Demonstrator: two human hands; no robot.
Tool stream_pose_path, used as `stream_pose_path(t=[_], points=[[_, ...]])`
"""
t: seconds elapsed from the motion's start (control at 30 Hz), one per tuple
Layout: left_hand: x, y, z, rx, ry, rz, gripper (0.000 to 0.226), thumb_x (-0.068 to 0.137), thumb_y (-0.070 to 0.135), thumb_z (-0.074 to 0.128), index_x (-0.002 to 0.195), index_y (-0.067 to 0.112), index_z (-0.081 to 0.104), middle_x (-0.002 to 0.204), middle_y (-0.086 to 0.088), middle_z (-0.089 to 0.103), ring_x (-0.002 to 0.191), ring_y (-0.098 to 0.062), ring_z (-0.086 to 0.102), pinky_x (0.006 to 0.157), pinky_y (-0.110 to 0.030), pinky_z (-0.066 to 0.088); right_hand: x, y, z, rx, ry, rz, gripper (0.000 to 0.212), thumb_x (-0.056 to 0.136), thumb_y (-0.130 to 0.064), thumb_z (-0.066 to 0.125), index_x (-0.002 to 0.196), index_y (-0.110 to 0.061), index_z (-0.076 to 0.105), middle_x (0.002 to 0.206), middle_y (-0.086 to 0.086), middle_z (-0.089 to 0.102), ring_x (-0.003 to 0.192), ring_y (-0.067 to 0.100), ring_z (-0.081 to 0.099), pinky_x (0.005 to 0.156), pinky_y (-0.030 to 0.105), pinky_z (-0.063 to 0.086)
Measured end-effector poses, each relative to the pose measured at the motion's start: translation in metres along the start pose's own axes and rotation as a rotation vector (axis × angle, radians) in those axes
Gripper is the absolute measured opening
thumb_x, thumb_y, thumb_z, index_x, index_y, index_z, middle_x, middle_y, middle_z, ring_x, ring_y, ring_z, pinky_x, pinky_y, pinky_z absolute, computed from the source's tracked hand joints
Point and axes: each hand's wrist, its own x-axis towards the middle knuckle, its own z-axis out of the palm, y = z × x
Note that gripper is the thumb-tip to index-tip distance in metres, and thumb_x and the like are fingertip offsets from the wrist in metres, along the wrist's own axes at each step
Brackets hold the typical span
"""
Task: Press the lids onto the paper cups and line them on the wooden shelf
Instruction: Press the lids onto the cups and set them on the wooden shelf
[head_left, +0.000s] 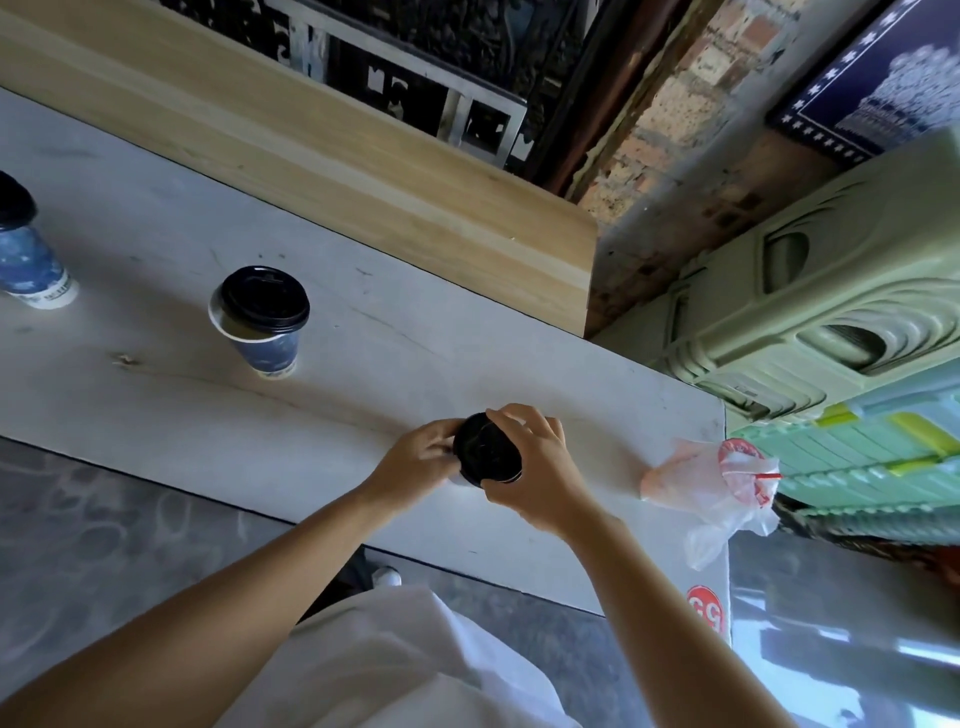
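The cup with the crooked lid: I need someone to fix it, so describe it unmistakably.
On the pale board below the wooden shelf, find the middle blue paper cup, left of the hands. Unlike its neighbours, its black lid sits tilted, leaving the white rim exposed.

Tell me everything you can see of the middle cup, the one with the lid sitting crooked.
The middle cup is a dark blue paper cup with a pale pattern, white rim and white base band. It stands apart on the pale board, touched by neither hand. Its black plastic lid sits off-centre and tilted, not pressed on: the rim and a strip of tan inside show on the left. It stands between the far-left cup and the one being capped.
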Motion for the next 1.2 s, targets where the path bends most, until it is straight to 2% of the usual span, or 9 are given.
stream_pose_path(t=[0.1,0.17,0.23,0.3,0.43,0.77,0.87,1.07,1.2], points=[[0.006,0.008,0.003,-0.097,0.071,-0.063,0.026,0.1,0.023,0.054,0.12,0.024,0.07,0.115,0.003,0.072,0.104,-0.006,0.066,0.072,-0.022,0.056,-0.001,0.007,0.003,0.086,0.033,0.014,0.077,0.076,-0.012,0.076,0.147,-0.021,0.048,0.144,-0.007,0.043,0.13,0.016,0.03,0.098,0.018,0.03],[0.009,0.008,0.006,-0.076,0.122,-0.062,0.024,0.104,0.024,0.049,0.116,0.021,0.07,0.111,0.0,0.071,0.103,-0.01,0.066,0.071,-0.024,0.059,-0.002,0.013,0.006,0.214,0.103,0.05,0.071,0.076,-0.017,0.08,0.142,-0.024,0.055,0.14,-0.008,0.049,0.126,0.013,0.042,0.095,0.023,0.043],[0.012,0.007,0.009,-0.079,0.154,-0.063,0.023,0.105,0.023,0.047,0.112,0.021,0.069,0.11,-0.002,0.069,0.102,-0.011,0.065,0.077,-0.032,0.06,-0.002,0.015,0.008,0.477,0.243,0.164,0.05,0.082,-0.016,0.078,0.13,-0.025,0.063,0.13,-0.007,0.059,0.112,0.013,0.059,0.074,0.02,0.056],[0.013,0.006,0.011,-0.082,0.163,-0.066,0.023,0.106,0.023,0.046,0.11,0.021,0.068,0.11,0.001,0.067,0.103,-0.008,0.062,0.083,-0.038,0.059,-0.002,0.015,0.009,0.805,0.37,0.356,0.027,0.092,-0.01,0.069,0.116,-0.022,0.069,0.114,0.002,0.068,0.088,0.017,0.065,0.056,0.02,0.054],[0.011,0.003,0.02,-0.041,0.209,-0.058,0.026,0.107,0.027,0.045,0.112,0.019,0.069,0.112,0.0,0.068,0.107,-0.01,0.062,0.088,-0.046,0.061,-0.003,0.016,0.021,1.277,0.401,0.643,0.014,0.099,-0.007,0.059,0.105,-0.007,0.072,0.095,0.013,0.068,0.072,0.02,0.06,0.062,0.028,0.052],[0.011,0.004,0.026,0.028,0.292,-0.016,0.026,0.107,0.032,0.045,0.105,0.021,0.068,0.103,0.005,0.067,0.099,-0.006,0.064,0.071,-0.035,0.064,-0.004,0.024,0.05,1.342,0.393,0.547,0.022,0.102,-0.022,0.058,0.096,-0.011,0.076,0.096,0.013,0.071,0.09,0.023,0.064,0.08,0.042,0.058],[0.012,0.006,0.029,0.082,0.286,0.013,0.025,0.108,0.03,0.042,0.101,0.024,0.066,0.102,0.005,0.066,0.098,-0.007,0.064,0.065,-0.032,0.064,-0.001,0.026,0.05,1.296,0.401,0.52,0.023,0.103,-0.022,0.056,0.094,-0.012,0.074,0.091,0.01,0.068,0.086,0.021,0.062,0.07,0.037,0.058],[0.015,0.004,0.031,0.13,0.294,0.037,0.026,0.109,0.029,0.04,0.106,0.022,0.064,0.104,0.007,0.066,0.1,-0.006,0.063,0.079,-0.044,0.062,0.0,0.031,0.054,1.257,0.368,0.529,0.025,0.103,-0.029,0.054,0.101,-0.012,0.072,0.096,0.007,0.066,0.088,0.018,0.062,0.063,0.032,0.058],[0.013,0.008,0.032,0.086,0.279,-0.02,0.027,0.109,0.029,0.039,0.112,0.017,0.064,0.106,0.006,0.065,0.099,-0.004,0.062,0.066,-0.035,0.064,0.0,0.031,0.057,1.2,0.38,0.494,0.026,0.104,-0.03,0.051,0.104,-0.01,0.069,0.096,0.006,0.065,0.086,0.016,0.063,0.058,0.031,0.058]])
